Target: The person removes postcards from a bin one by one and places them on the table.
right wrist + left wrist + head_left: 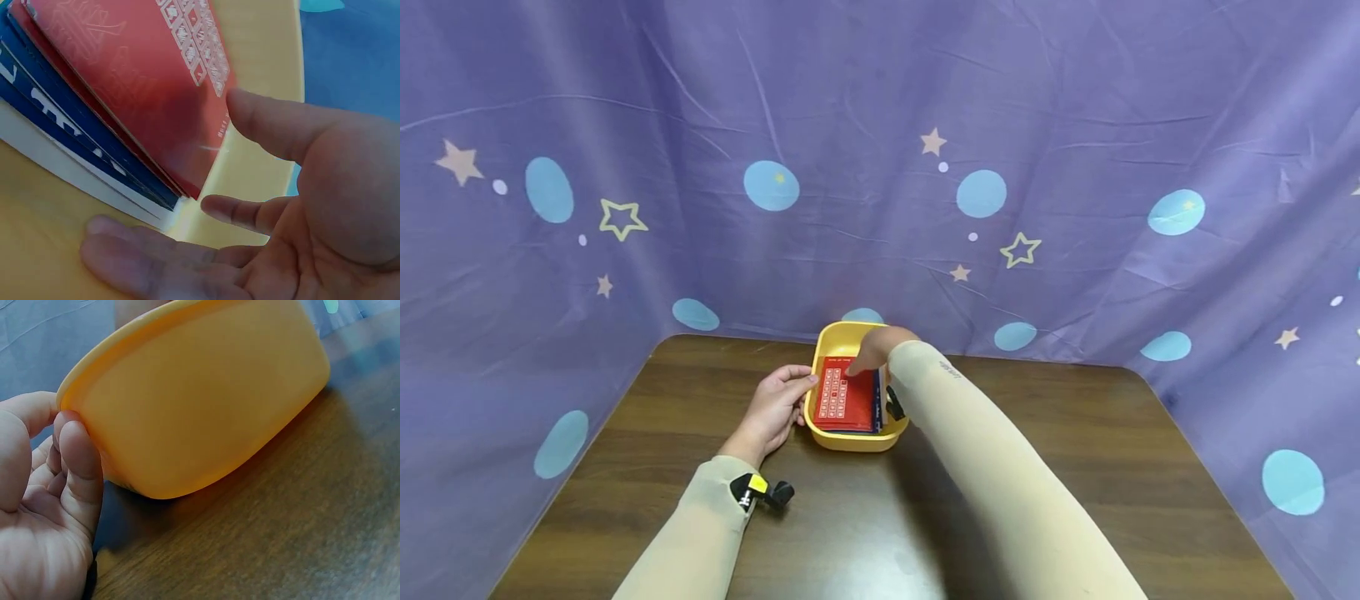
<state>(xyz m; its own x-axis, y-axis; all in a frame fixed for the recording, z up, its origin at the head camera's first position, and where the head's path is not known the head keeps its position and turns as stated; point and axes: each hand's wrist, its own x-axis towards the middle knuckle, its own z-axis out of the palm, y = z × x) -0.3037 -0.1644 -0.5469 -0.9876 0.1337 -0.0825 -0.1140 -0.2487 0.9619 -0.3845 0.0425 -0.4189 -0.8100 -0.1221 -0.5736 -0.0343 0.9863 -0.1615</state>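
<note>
One purple curtain (880, 117) is hanging along the far, left and right sides of a brown desk (1075, 467). Two pale sleeves (1000, 458) are extending over it from the near side. A yellow tub (850, 444) is sitting near the desk's far edge. The left hand (771, 408) is pinching the tub's left rim between thumb and fingers. The right hand (880, 346) is hovering at the tub's far right corner, fingers standing apart; whether its thumb is touching the red book (862, 404) I cannot tell. That book is lying in the tub, with blue books (877, 408) and a white book (87, 172) showing along its right edge.
</note>
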